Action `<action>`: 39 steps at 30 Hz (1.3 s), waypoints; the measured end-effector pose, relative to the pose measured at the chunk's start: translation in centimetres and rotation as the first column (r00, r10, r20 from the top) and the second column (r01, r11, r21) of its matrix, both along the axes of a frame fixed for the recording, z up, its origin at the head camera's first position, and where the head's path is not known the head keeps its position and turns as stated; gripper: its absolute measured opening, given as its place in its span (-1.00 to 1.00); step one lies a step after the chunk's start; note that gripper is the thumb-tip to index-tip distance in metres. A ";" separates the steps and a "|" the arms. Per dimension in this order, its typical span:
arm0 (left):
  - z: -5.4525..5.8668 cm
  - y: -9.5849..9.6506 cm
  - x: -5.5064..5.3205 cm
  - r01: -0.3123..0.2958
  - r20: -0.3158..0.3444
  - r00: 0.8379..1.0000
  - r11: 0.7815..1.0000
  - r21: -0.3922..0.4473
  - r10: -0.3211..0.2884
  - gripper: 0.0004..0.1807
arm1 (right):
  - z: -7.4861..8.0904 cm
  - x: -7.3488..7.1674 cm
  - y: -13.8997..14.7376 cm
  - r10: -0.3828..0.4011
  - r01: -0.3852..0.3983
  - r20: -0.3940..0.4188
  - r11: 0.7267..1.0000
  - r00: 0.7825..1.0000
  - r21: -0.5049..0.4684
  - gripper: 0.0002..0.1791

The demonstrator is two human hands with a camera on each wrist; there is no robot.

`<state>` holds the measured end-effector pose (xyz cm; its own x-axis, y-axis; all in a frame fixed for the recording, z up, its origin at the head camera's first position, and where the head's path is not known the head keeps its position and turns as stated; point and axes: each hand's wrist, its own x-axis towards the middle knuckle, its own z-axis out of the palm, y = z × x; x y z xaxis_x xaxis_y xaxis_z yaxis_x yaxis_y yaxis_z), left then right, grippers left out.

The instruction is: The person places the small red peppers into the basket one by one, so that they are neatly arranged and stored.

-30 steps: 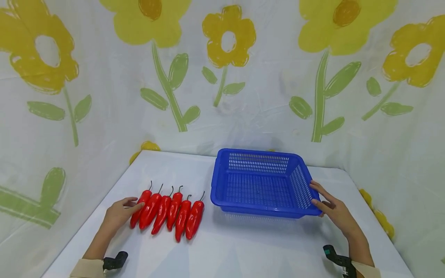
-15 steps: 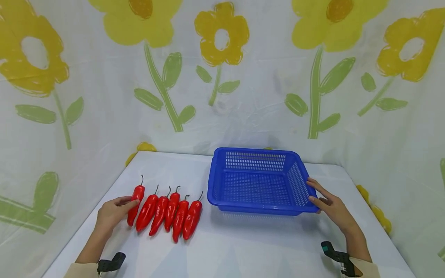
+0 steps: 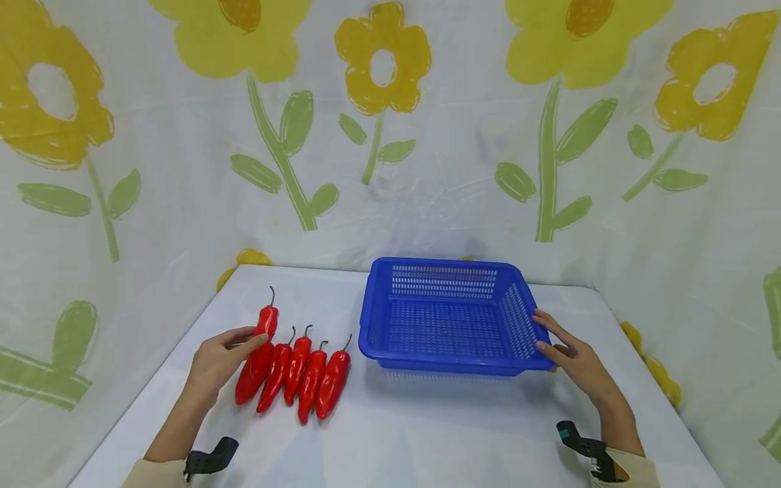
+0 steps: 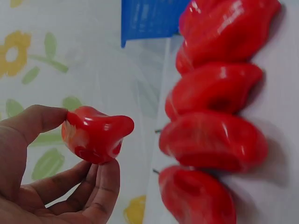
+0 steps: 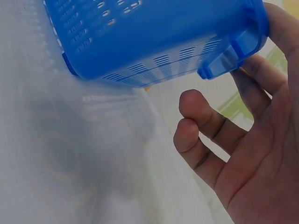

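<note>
Between thumb and fingers, my left hand (image 3: 215, 359) pinches a shiny red chili pepper (image 3: 267, 321). In the left wrist view this pepper (image 4: 96, 135) is seen end-on, up off the table and apart from the others. Several more red chili peppers (image 3: 297, 369) lie side by side just right of it, stems pointing away; the held one overlaps the leftmost in the head view. My right hand (image 3: 578, 362) grips the right rim of a blue plastic basket (image 3: 451, 362), thumb on the near side. In the right wrist view two fingers (image 5: 195, 105) hang below the basket, off it.
The basket's slotted floor (image 3: 445, 329) is bare. A white table (image 3: 427, 434) carries everything, its far edge against a flower-printed curtain (image 3: 427, 203). Black wrist-camera mounts (image 3: 210, 457) stick out from both wrists.
My left hand has lifted the leftmost pepper out of the row, first a little left, then up and right over its neighbour. The right hand keeps its hold on the basket; the head view shifted slightly.
</note>
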<state>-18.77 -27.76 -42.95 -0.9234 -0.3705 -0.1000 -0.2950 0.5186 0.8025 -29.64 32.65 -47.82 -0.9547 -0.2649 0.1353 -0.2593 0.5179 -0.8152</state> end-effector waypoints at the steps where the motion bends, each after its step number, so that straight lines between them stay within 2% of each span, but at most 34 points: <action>1: 0.2 0.5 -0.1 0.010 -0.005 1.000 1.000 0.012 -0.010 -0.17 | 0.1 0.0 0.0 -0.002 0.002 -0.006 1.000 1.000 0.000 -0.33; 9: 1.4 3.7 -0.7 0.083 -0.035 0.996 0.994 0.076 -0.081 -0.21 | 0.1 0.2 -0.1 0.008 -0.009 -0.020 1.000 1.000 -0.027 -0.34; 23: 3.4 8.7 -3.0 0.160 -0.061 0.987 0.971 0.176 -0.151 -0.23 | 0.3 0.6 -0.1 0.005 -0.005 0.009 0.999 1.000 -0.036 -0.31; 31: 5.1 11.2 -5.3 0.223 -0.071 0.975 0.940 0.258 -0.212 -0.23 | 0.5 0.6 0.3 -0.003 0.003 -0.004 1.000 1.000 -0.025 -0.32; 36: 5.7 12.6 -6.5 0.282 -0.090 0.960 0.908 0.309 -0.267 -0.24 | 0.3 0.6 0.1 0.011 -0.012 -0.007 0.999 1.000 -0.050 -0.33; 39: 5.8 13.5 -7.1 0.289 -0.084 0.957 0.894 0.342 -0.277 -0.27 | 0.0 0.6 -0.1 0.014 -0.014 -0.007 0.999 1.000 -0.050 -0.33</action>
<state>-25.89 -14.22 -37.14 -0.9889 -0.0401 -0.1431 -0.1486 0.2636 0.9531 -29.04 32.59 -47.85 -0.9500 -0.2709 0.1550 -0.2716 0.4728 -0.8383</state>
